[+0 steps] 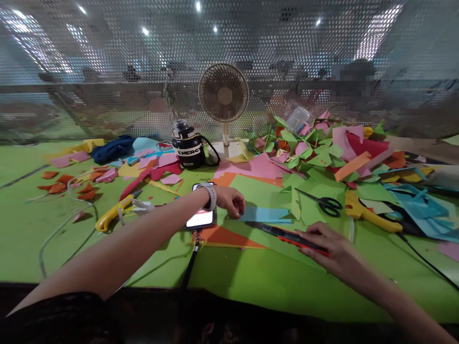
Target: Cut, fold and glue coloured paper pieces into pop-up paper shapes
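Observation:
My left hand [230, 200], with a pale watch on its wrist, is closed at the left end of a folded light blue paper strip [265, 214]; its fingertips hide that end. My right hand [322, 243] is wrapped round a red and black utility knife [287, 235]. The knife's dark tip lies at the lower left edge of the blue strip. Beneath are green paper sheets [258, 191] and an orange piece [229, 236]. A lit phone [200, 219] lies under my left wrist.
Black scissors [329, 206] and a yellow glue gun [373, 215] lie at the right. Another yellow glue gun [114, 213] is at the left. Behind stand a black bottle [190, 149] and a fan [224, 95]. Coloured paper scraps [322, 148] are heaped at the back right.

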The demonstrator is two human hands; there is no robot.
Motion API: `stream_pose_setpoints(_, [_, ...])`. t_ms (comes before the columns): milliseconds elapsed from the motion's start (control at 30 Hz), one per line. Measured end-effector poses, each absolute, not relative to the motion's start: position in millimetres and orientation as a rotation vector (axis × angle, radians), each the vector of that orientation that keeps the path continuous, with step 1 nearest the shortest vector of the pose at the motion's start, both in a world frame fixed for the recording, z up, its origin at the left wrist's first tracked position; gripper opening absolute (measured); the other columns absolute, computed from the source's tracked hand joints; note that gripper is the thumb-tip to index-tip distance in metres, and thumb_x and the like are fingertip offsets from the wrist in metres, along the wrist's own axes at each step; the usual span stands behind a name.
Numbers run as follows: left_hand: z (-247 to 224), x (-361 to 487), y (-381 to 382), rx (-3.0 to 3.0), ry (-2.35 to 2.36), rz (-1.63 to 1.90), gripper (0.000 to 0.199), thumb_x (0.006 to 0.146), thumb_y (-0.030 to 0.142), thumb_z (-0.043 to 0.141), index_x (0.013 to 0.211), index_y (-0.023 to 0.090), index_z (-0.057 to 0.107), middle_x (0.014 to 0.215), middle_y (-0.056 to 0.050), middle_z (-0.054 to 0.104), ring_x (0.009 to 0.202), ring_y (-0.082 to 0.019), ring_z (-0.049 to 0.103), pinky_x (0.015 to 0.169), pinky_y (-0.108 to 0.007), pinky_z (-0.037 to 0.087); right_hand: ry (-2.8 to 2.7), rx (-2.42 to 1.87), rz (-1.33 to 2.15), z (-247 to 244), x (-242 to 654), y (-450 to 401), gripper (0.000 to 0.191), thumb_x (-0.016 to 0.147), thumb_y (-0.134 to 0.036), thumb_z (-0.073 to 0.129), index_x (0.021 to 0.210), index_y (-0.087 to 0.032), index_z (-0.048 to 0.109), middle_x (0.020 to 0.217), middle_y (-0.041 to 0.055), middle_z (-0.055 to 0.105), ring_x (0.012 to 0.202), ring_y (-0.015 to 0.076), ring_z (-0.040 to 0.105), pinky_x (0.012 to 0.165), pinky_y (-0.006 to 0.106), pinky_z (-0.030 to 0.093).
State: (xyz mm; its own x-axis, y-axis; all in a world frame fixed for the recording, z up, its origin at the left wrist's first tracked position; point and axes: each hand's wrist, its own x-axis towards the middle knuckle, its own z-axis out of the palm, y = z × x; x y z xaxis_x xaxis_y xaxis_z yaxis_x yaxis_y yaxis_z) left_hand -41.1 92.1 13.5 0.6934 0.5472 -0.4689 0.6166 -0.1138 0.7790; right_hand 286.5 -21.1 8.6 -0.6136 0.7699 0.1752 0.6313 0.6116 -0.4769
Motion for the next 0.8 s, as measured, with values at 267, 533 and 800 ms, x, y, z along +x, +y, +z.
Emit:
stream_pose_setpoints(267, [11.3,-41.8,95.0,1.761,0.918,-0.079,0.027,0.055,0.033,0.077,0.076,0.02,0.066,0.071,0.002,0.068,0.07,-0.014,0.058,0.069,-0.028,0.043,-2.452,-1.118,0.435,6.2,296.4,-22.2,0.031,0.089,-0.035,0.051,0.118,-0.028,0.063,0.093,0.0066,0.058,0.083,0.0186,0.06,0.069,0.031,0.053])
stream_pose_setpoints(533, [10.6,-41.6,95.4,1.74,0.904,-0.078,0.03,0.054,0.035,0.079,0.077,0.021,0.066,0.068,0.003,0.067,0.068,-0.013,0.057,0.069,-0.028,0.044,-2.313,-1.203,0.351,9.9,311.5,-30.4,0.032,0.089,-0.04,0.052,0.116,-0.027,0.065,0.101,0.0075,0.062,0.091,0.0205,0.062,0.076,0.032,0.053])
stream_pose_setpoints(800, [11.9,-42.9,92.9,1.744,0.912,-0.066,0.034,0.054,0.037,0.08,0.079,0.019,0.065,0.069,0.003,0.067,0.069,-0.013,0.058,0.068,-0.025,0.045,-2.298,-1.312,0.178,5.3,328.4,-21.7,0.033,0.089,-0.043,0.048,0.11,-0.025,0.066,0.097,0.0071,0.063,0.089,0.0208,0.062,0.075,0.032,0.053])
